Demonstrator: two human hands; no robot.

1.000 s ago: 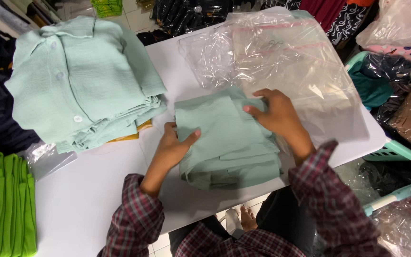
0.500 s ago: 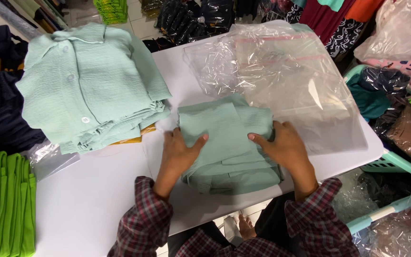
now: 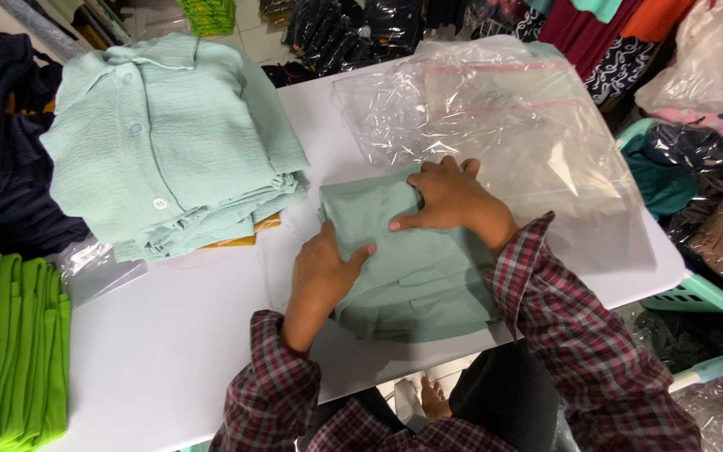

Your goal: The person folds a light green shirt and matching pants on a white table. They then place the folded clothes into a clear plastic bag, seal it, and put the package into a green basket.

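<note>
While both palms press flat on the folded mint-green garment (image 3: pixel 412 268) lying on the white table (image 3: pixel 169 351), nothing is actually clamped: the left hand (image 3: pixel 321 269) rests spread on the garment's near-left part with its thumb across the fabric, and the right hand (image 3: pixel 453 198) lies on the far edge with fingers extended, so neither has a closed grip on the cloth. That far edge sits right at the crumpled clear plastic bag (image 3: pixel 495 134), which spreads over the back right of the table. A likely trouble is that the soft folded layers slide or spring open if the pressure is uneven, since the lower folds by the table's front edge look loose and bulky. The thin bag could also wrinkle or shift away rather than stay put. Just to the left, the stack of mint-green shirts (image 3: pixel 169 142) leans a little over a yellow item, and a careless elbow might nudge it.
</note>
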